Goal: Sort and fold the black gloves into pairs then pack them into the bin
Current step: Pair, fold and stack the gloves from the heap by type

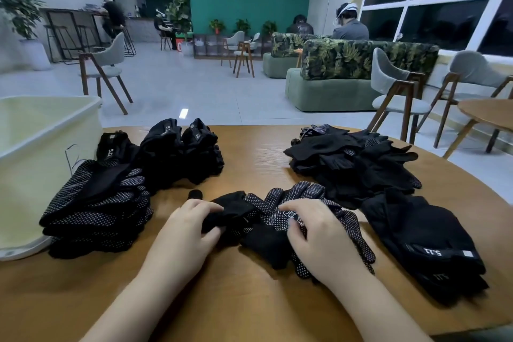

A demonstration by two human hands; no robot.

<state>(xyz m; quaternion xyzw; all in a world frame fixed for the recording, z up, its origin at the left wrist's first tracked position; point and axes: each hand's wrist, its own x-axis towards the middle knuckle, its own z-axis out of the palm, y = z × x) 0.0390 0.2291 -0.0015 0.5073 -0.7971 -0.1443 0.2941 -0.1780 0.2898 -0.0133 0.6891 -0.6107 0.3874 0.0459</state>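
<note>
A pair of black dotted gloves (270, 212) lies in front of me on the round wooden table (249, 300). My left hand (184, 233) pinches the cuff end of them between thumb and fingers. My right hand (313, 233) grips the dotted palm part, fingers curled over it. A stack of folded dotted gloves (97, 205) sits at the left beside the cream bin (41, 153). Behind it stand folded black logo gloves (177, 150). A loose heap of unsorted black gloves (352, 158) lies at the right, with logo gloves (424, 241) in front of it.
The bin stands on the table's left edge, open at the top. Chairs (399, 97), a second table (488, 114) and green sofas (333, 83) fill the room beyond. Several people sit or stand far off.
</note>
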